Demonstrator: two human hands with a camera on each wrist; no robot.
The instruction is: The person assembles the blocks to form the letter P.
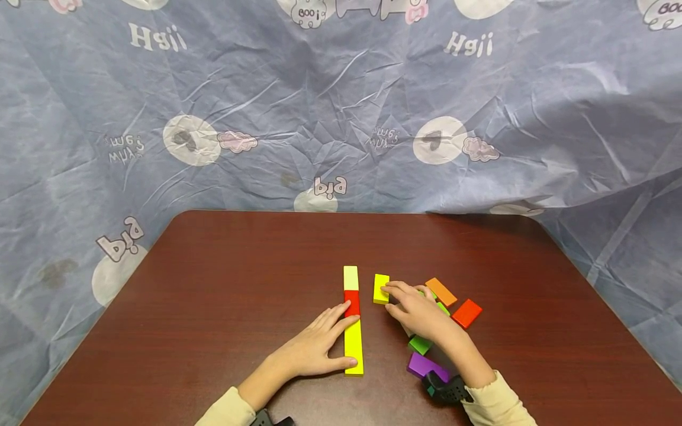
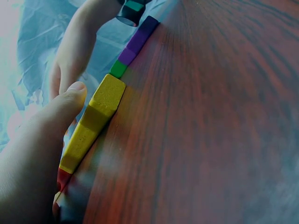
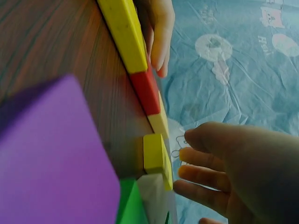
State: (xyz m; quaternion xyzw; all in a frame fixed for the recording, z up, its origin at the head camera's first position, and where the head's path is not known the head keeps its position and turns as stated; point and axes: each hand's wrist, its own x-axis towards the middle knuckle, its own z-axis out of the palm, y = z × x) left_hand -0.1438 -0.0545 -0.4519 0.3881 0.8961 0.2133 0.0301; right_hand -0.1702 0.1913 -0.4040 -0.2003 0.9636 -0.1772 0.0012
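Note:
A straight row of wooden blocks runs away from me: a yellow stretch (image 1: 353, 343) at the near end, a red block (image 1: 351, 294) in the middle and a cream block (image 1: 350, 277) at the far end. My left hand (image 1: 311, 349) rests along the row's left side with fingers extended. Its thumb touches the near yellow end, and its fingertips lie at the red block. Right of the row, a separate yellow block (image 1: 380, 288) lies at the fingertips of my right hand (image 1: 421, 310). Those fingers are fairly straight; whether they press the block is unclear.
Around and under my right hand lie green blocks (image 1: 420, 344), a whitish block (image 3: 153, 196), an orange block (image 1: 441, 291), a red-orange block (image 1: 467, 313) and a purple block (image 1: 428, 367). The brown table (image 1: 240, 266) ends at a hanging blue printed cloth (image 1: 319, 118).

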